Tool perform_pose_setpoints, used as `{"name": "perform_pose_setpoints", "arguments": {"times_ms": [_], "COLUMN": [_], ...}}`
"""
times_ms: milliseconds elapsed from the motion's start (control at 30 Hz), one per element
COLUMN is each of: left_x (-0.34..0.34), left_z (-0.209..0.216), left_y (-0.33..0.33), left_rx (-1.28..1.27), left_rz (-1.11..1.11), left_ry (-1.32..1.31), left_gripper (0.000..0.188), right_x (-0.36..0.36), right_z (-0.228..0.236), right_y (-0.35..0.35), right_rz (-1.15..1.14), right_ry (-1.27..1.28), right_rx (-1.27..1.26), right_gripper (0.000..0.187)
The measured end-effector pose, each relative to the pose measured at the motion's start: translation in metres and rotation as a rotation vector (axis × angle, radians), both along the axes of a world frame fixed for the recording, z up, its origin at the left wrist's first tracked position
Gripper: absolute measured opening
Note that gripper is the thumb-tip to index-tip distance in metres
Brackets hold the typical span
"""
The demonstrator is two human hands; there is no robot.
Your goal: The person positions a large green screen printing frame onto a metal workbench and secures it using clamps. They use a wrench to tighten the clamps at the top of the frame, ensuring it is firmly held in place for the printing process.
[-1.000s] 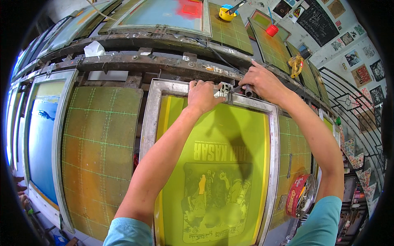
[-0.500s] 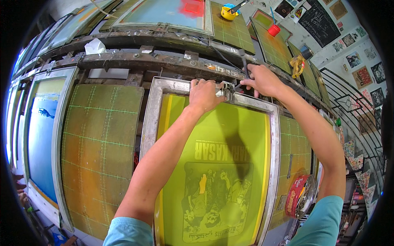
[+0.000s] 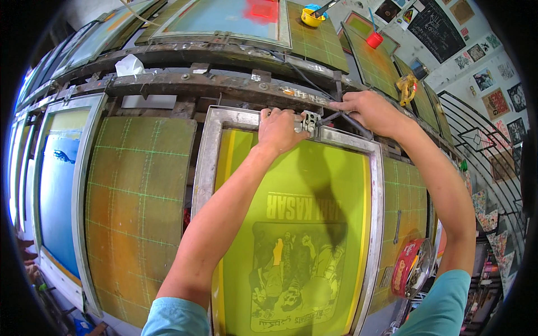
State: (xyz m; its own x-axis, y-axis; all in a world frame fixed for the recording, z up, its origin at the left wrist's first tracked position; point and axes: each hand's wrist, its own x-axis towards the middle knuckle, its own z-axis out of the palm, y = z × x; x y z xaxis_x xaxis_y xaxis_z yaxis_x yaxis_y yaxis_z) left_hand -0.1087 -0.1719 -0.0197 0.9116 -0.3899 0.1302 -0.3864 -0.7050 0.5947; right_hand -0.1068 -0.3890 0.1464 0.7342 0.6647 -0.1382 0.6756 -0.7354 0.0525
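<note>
A silkscreen frame (image 3: 371, 224) with yellow-green mesh and a dark stencil image lies in front of me. My left hand (image 3: 280, 129) grips the frame's far rail, fingers over its outer edge and thumb beside a metal hinge clamp (image 3: 311, 121). To the right of the clamp, my right hand (image 3: 371, 113) is closed on a dark three-armed socket wrench (image 3: 358, 127). One wrench arm reaches the clamp, another slants right under the hand, and the third points away from me. My palm covers part of the tool, and the bolt cannot be made out.
Beyond the frame runs a dark metal rail (image 3: 224, 84). Gridded printing boards (image 3: 140, 196) flank the frame. On the right one lie a small spanner (image 3: 397, 227) and a red-labelled tub (image 3: 406, 267) of loose parts. A blue screen (image 3: 61, 185) stands farther left.
The wrench has turned at the clamp, and one of its arms now shows slanting to the right. My right hand has shifted slightly right and nearer. The left hand stays in place.
</note>
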Motion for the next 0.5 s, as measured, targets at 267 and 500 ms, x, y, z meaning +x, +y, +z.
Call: {"name": "perform_pose_setpoints", "arguments": {"times_ms": [267,500], "left_x": [0.0,-0.005], "left_z": [-0.001,-0.005], "left_y": [-0.001,0.003], "left_rx": [0.063,0.083], "left_rz": [-0.031,-0.039], "left_ry": [-0.031,-0.103], "left_gripper": [0.061,0.059], "right_x": [-0.008,-0.023], "right_z": [-0.013,-0.01], "right_y": [0.003,0.032], "right_rz": [-0.03,-0.658], "right_ry": [-0.246,0.079], "right_rx": [-0.134,0.27], "right_gripper": [0.022,0.025]}}
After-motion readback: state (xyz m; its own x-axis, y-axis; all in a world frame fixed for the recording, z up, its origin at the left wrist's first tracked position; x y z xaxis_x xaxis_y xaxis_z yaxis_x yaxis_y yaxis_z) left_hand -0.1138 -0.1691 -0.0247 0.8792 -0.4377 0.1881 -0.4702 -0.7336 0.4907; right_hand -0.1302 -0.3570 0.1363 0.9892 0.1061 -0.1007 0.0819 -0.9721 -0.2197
